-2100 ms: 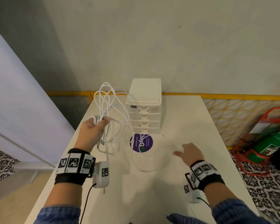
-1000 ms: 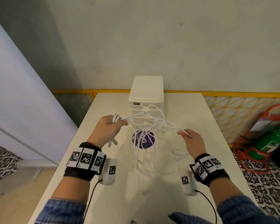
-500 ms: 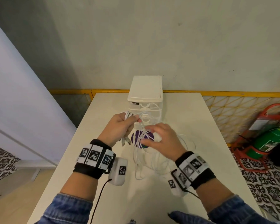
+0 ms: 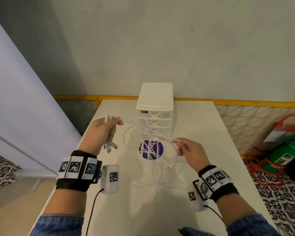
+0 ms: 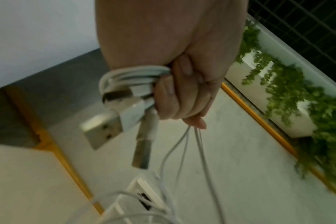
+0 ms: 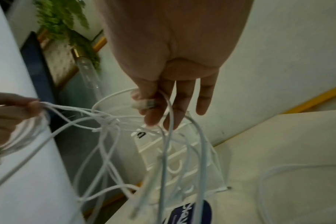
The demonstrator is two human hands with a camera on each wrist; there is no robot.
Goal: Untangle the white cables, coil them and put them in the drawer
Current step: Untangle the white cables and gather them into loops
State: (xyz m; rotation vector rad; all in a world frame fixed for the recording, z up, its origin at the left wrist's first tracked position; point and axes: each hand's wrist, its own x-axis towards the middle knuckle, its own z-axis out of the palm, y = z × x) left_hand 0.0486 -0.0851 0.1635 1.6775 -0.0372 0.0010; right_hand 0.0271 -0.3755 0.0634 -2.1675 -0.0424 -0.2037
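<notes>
Tangled white cables stretch between my two hands above the table, with a knot midway and loose loops trailing down onto the table. My left hand grips a folded bunch of cable; USB plugs hang below its fist. My right hand pinches a cable end with a small plug between thumb and forefinger; the other fingers point down. The white drawer unit stands behind the cables with all its drawers shut.
A round purple sticker lies on the white table under the cables. A green fire extinguisher in a red stand sits on the floor at the right. The table's left edge drops to the floor.
My hands have pulled apart: the right one moved right and the left one slightly left, drawing the cables taut between them with the knot in the middle.
</notes>
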